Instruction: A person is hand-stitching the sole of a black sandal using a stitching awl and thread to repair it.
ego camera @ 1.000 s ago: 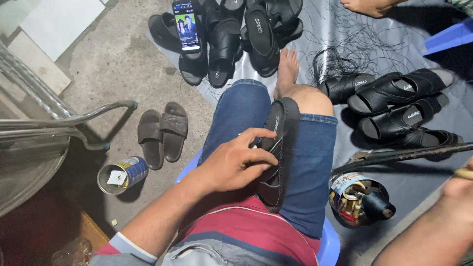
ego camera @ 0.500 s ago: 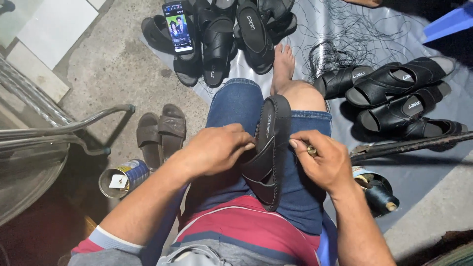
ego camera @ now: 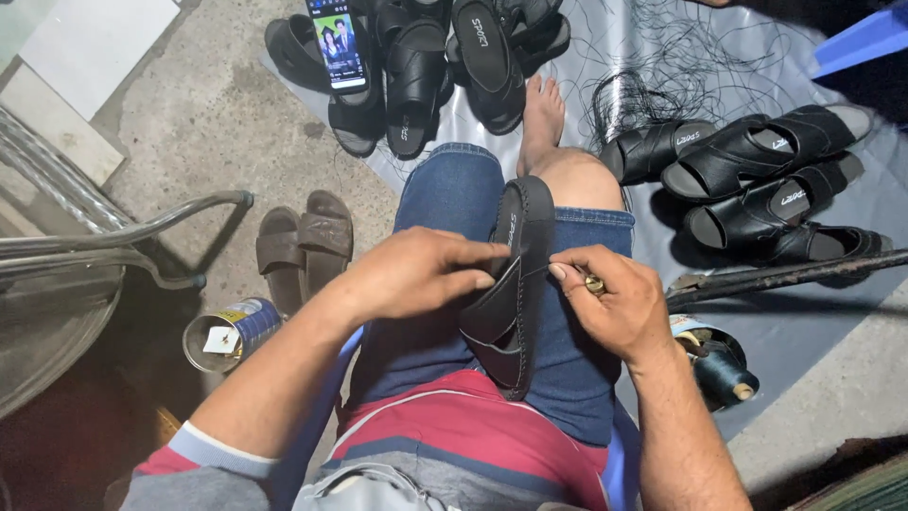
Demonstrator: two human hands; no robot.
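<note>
A black slide sandal (ego camera: 511, 284) lies lengthwise along the person's lap, sole edge up, resting on the blue denim shorts (ego camera: 445, 218); the left hand (ego camera: 416, 274) lies over its strap, fingers curled and pressed onto the upper, the grip closed on the sandal from the left side; the right hand (ego camera: 615, 303) comes in from the other side, thumb and forefinger pinched together right at the sandal's edge, and a small brass-coloured tool (ego camera: 594, 283) peeks out of that fist; whether the fingertips also nip a thread is too fine to tell; the two hands sit close, nearly meeting across the strap.

Down by the right knee, a spool of dark thread (ego camera: 719, 369) stands on the grey sheet (ego camera: 804, 322); a long dark rod (ego camera: 785, 274) lies slantwise just above it; beyond that, a cluster of finished black sandals (ego camera: 757, 180) lies on the sheet, with a tangle of loose black thread (ego camera: 662, 66) near the bare foot (ego camera: 542, 114); ahead, another heap of black sandals (ego camera: 454, 66) carries a lit phone (ego camera: 338, 43) propped on top; to the left, on the concrete floor, a brown pair of slides (ego camera: 303, 241) sits beside an open tin can (ego camera: 227, 331); a curved metal chair frame (ego camera: 123, 237) juts in from the left edge.
</note>
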